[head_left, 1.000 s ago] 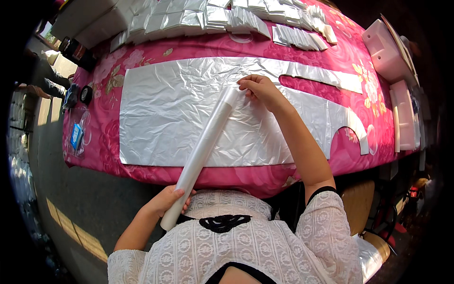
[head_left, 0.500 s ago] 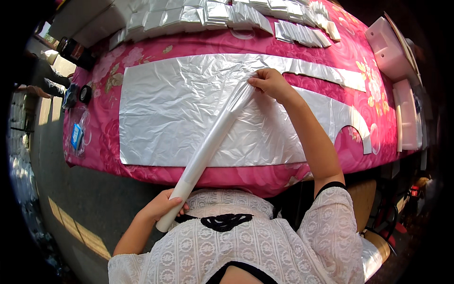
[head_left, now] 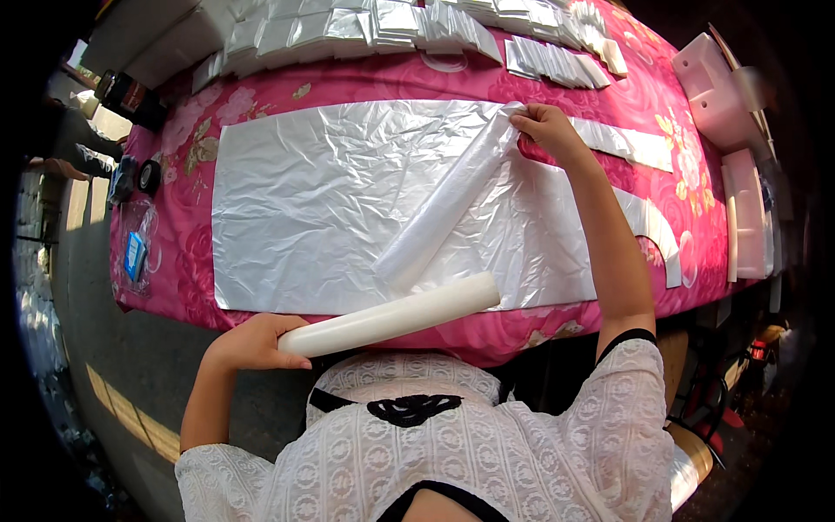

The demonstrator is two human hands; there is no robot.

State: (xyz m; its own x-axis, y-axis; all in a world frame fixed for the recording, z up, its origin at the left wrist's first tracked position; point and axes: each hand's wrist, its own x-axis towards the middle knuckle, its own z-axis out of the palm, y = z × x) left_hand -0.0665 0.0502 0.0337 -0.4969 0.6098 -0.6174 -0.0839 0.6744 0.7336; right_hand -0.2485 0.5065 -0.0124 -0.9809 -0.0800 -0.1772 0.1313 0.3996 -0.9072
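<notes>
My left hand (head_left: pixel 254 342), at the near edge of the table, grips one end of a smooth white tube (head_left: pixel 391 315). The tube slants up to the right, its far end over the near edge of the silvery-white plastic. My right hand (head_left: pixel 546 130) pinches the upper end of a rolled sleeve of plastic film (head_left: pixel 452 204). That sleeve runs down to the left, its lower end apart from the tube. Beneath it spreads a creased plastic vest bag (head_left: pixel 287 200), with two handle strips pointing right. Whether several bags are layered there I cannot tell.
A pink flowered cloth (head_left: pixel 187 252) covers the table. Folded silvery packets (head_left: pixel 348 33) stand in rows along the far side. On the left are a dark jar (head_left: pixel 130 98), a black tape roll (head_left: pixel 150 177) and a blue packet (head_left: pixel 134 255). White foam boxes (head_left: pixel 713 91) stand at right.
The white tube has come out of the film sleeve and swung flatter, with my left hand moving up and left. My right hand has moved up and right, drawing the film along.
</notes>
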